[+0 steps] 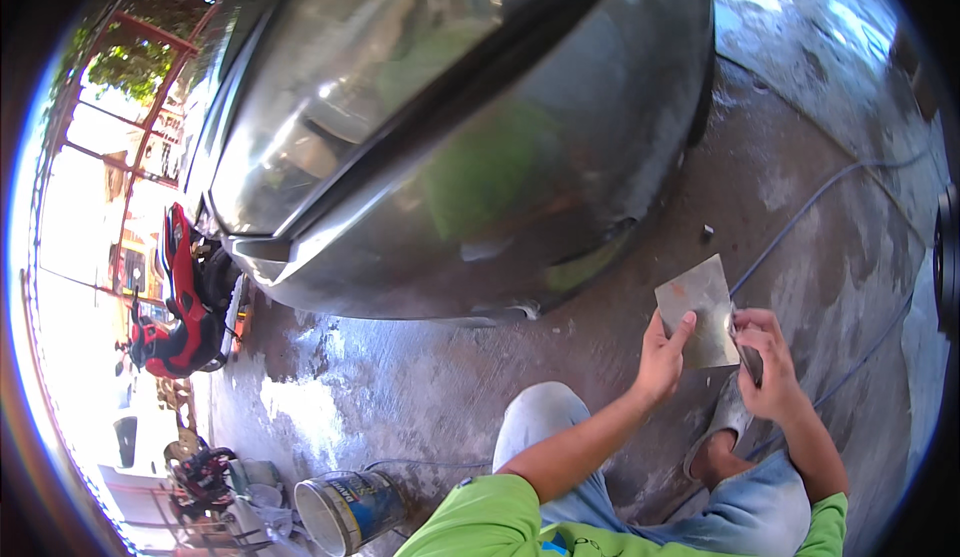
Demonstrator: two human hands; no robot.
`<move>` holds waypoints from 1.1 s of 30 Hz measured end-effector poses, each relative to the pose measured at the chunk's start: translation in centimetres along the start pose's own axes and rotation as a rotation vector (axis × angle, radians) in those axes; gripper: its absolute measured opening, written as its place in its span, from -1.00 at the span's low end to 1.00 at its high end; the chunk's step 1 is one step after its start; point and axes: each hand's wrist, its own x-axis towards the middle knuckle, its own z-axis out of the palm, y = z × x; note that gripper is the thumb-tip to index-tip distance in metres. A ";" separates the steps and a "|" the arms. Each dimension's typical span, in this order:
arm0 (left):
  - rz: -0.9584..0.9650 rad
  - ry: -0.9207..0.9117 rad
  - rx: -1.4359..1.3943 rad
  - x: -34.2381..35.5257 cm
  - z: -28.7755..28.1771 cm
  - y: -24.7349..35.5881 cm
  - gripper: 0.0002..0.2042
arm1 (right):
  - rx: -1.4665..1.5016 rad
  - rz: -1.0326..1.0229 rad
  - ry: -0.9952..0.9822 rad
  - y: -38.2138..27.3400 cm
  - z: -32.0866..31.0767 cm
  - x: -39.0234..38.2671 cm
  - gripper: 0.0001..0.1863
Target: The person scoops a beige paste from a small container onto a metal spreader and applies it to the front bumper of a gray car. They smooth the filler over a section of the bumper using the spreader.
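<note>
My left hand (661,355) grips a flat, squarish, dull metal plate (700,302) by its near left edge, thumb on top. A faint orange-brown smear marks the plate's upper face. At the plate's right edge, my right hand (770,365) is closed around a small, dark, flat piece (749,359); its kind is hard to tell, and the fingers hide part of it. Both hands are above my bent legs, in front of a dark, shiny car (480,177) whose body panel mirrors my green shirt.
A blue hose (800,222) runs across the wet concrete floor (330,377) on the right. A paint bucket (350,512) lies tilted at the lower left, near assorted clutter (255,497). Farther left stands a red and black motorcycle (180,307). A small object (708,230) lies beyond the plate.
</note>
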 end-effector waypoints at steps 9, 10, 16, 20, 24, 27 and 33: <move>0.115 0.072 0.009 -1.6 1.1 0.7 -0.63 | -0.232 0.040 -0.063 3.8 2.6 -4.7 -0.35; 0.121 0.052 0.014 -1.3 1.4 0.6 -0.63 | -0.295 0.134 -0.192 3.7 1.2 -4.7 -0.38; 0.139 -0.008 0.618 -2.1 -0.8 1.6 -0.62 | -0.444 0.118 0.000 4.5 1.0 -2.5 -0.41; 0.263 0.126 0.900 -3.5 0.3 -0.4 -0.62 | -0.237 0.102 -0.099 5.7 4.1 -3.9 -0.45; 0.148 0.155 0.732 -2.8 -0.7 0.5 -0.59 | -0.151 0.053 -0.145 6.0 6.2 -6.5 -0.56; 0.287 0.205 0.667 -1.9 -1.8 1.8 -0.56 | -0.182 -0.001 -0.233 6.4 6.9 -6.3 -0.57; 0.255 0.192 0.667 -0.3 -2.6 2.6 -0.50 | -0.051 -0.209 0.053 4.1 5.3 -2.7 -0.43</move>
